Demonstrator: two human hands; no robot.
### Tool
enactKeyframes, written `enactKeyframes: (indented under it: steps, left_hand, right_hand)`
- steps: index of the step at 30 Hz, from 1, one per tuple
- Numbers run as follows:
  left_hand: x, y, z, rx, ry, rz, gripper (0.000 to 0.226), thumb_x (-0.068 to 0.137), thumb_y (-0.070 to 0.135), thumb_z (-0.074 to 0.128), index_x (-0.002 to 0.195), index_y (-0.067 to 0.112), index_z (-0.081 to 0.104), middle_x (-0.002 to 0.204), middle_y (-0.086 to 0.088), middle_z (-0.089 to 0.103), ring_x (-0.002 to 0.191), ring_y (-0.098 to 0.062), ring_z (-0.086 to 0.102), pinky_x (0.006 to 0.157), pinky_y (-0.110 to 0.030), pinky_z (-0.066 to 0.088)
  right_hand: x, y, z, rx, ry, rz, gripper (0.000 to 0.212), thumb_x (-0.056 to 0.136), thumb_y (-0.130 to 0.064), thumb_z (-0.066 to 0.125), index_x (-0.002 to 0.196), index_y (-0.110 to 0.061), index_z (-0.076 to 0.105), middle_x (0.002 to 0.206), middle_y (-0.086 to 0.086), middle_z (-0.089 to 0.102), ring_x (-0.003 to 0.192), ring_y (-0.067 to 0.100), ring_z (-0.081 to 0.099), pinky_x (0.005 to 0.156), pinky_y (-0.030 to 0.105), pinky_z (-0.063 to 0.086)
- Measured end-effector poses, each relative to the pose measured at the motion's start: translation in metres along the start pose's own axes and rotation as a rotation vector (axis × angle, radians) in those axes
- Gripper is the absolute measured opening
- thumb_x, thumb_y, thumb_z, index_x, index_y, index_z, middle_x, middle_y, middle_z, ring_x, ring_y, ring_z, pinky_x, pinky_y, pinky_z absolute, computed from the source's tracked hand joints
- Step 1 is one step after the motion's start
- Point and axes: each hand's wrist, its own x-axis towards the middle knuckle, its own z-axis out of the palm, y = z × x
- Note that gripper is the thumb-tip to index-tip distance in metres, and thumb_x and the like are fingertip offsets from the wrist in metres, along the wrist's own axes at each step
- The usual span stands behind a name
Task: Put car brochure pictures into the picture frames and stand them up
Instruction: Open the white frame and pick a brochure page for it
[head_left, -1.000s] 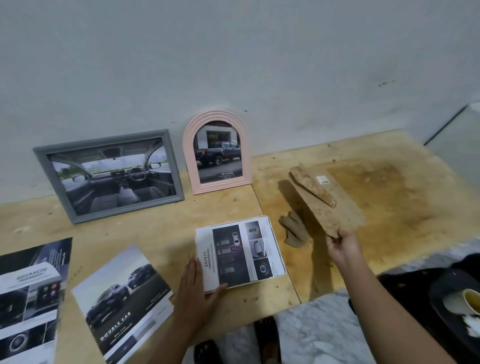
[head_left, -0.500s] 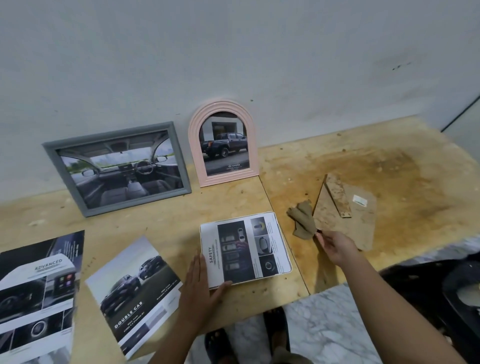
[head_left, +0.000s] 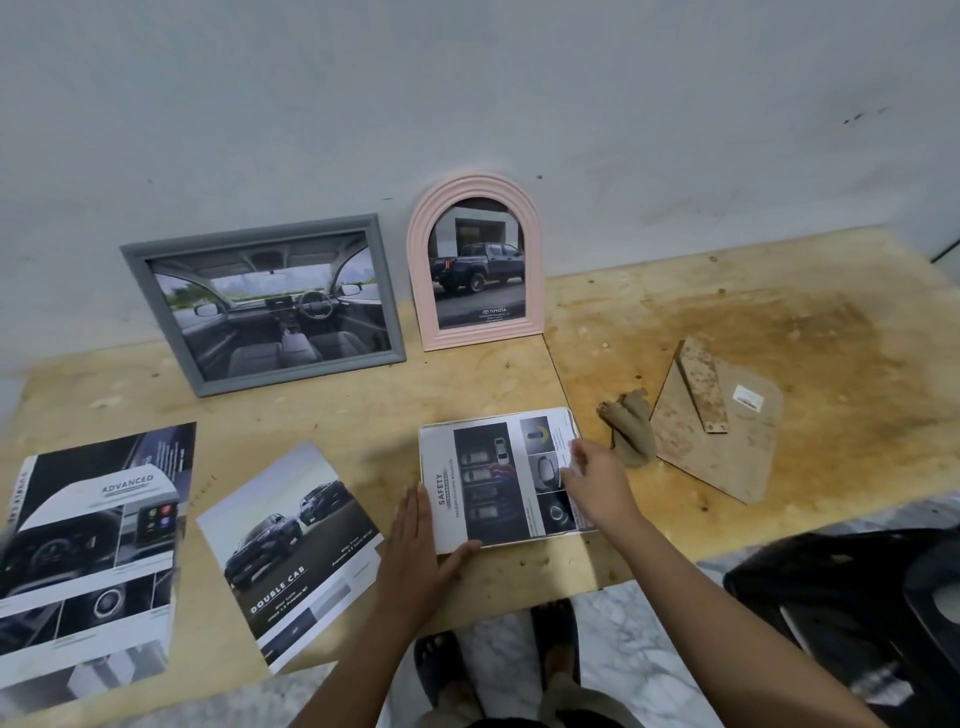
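On the surface (head_left: 467, 384) the safety sheet (head_left: 493, 483) lies flat. Our left grip (head_left: 415, 540) lies spread, fingers straight along its left edge; our right grip (head_left: 595, 480) sits over its right edge, too blurred to tell if pinching. Behind stand a grey frame (head_left: 249, 232) and a pink frame (head_left: 475, 183).

One wide-angle camera, worn on the head, faces forward and down across the plywood table (head_left: 779, 291) toward the grey wall (head_left: 467, 78). Range is close: the left hand (head_left: 415, 540) and right hand (head_left: 597, 488) reach in from the bottom edge, with the marble floor (head_left: 639, 654) directly beneath.
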Motion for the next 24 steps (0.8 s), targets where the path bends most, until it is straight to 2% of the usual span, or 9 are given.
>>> enactKeyframes:
  steps: [2, 6, 10, 14, 18, 24]
  left_hand:
    - [0.005, 0.001, 0.0, 0.022, 0.008, 0.012, 0.125, 0.056, 0.096, 0.001, 0.148, 0.012, -0.012, 0.154, 0.003, -0.016, 0.14, -0.006, -0.014, 0.115, -0.03, 0.001]
    - [0.012, 0.01, -0.001, 0.027, -0.002, 0.038, 0.124, 0.056, 0.096, 0.0, 0.147, 0.013, -0.013, 0.153, 0.004, -0.018, 0.141, -0.008, -0.014, 0.114, -0.027, -0.002]
    - [0.016, 0.017, 0.0, 0.005, -0.032, 0.046, 0.124, 0.056, 0.096, 0.004, 0.148, 0.013, -0.014, 0.155, 0.002, -0.018, 0.144, -0.012, -0.012, 0.115, -0.03, 0.0]
    - [0.015, 0.015, -0.002, 0.029, -0.029, 0.034, 0.128, 0.052, 0.096, -0.003, 0.147, 0.012, -0.014, 0.156, -0.001, -0.015, 0.138, -0.005, -0.017, 0.114, -0.029, -0.001]
    - [0.015, 0.016, -0.001, 0.026, -0.037, 0.024, 0.127, 0.052, 0.096, -0.002, 0.147, 0.013, -0.015, 0.157, -0.001, -0.015, 0.143, -0.01, -0.014, 0.115, -0.03, 0.0]
    - [0.015, 0.016, -0.001, 0.034, -0.027, 0.024, 0.127, 0.052, 0.096, -0.002, 0.147, 0.013, -0.015, 0.157, -0.001, -0.015, 0.139, -0.006, -0.018, 0.113, -0.029, -0.002]
  right_hand:
    - [0.001, -0.009, 0.006, -0.112, -0.023, -0.007, 0.021, 0.081, -0.013, 0.064, 0.096, -0.004, 0.052, 0.1, 0.013, 0.053, 0.096, 0.026, 0.049, 0.074, 0.03, 0.038]
    - [0.003, -0.02, 0.004, -0.257, -0.054, 0.071, 0.059, 0.081, -0.031, 0.07, 0.124, -0.004, 0.042, 0.127, 0.014, 0.039, 0.121, 0.028, 0.036, 0.093, 0.031, 0.039]
    - [0.004, -0.02, -0.003, -0.43, -0.016, 0.109, 0.082, 0.072, -0.047, 0.074, 0.132, -0.008, 0.035, 0.131, 0.014, 0.035, 0.121, 0.028, 0.034, 0.092, 0.033, 0.041]
    - [0.009, -0.017, -0.005, -0.405, -0.063, 0.102, 0.094, 0.06, -0.053, 0.08, 0.132, -0.016, 0.031, 0.126, 0.011, 0.033, 0.119, 0.029, 0.034, 0.09, 0.038, 0.039]
    - [0.019, -0.02, -0.013, -0.543, -0.134, 0.073, 0.114, 0.055, -0.061, 0.079, 0.143, -0.024, 0.016, 0.136, 0.011, 0.029, 0.127, 0.029, 0.03, 0.099, 0.042, 0.034]
    - [0.033, -0.033, -0.017, -0.766, -0.202, -0.049, 0.124, 0.05, -0.065, 0.079, 0.146, -0.026, 0.011, 0.143, 0.006, 0.022, 0.129, 0.029, 0.026, 0.101, 0.045, 0.031]
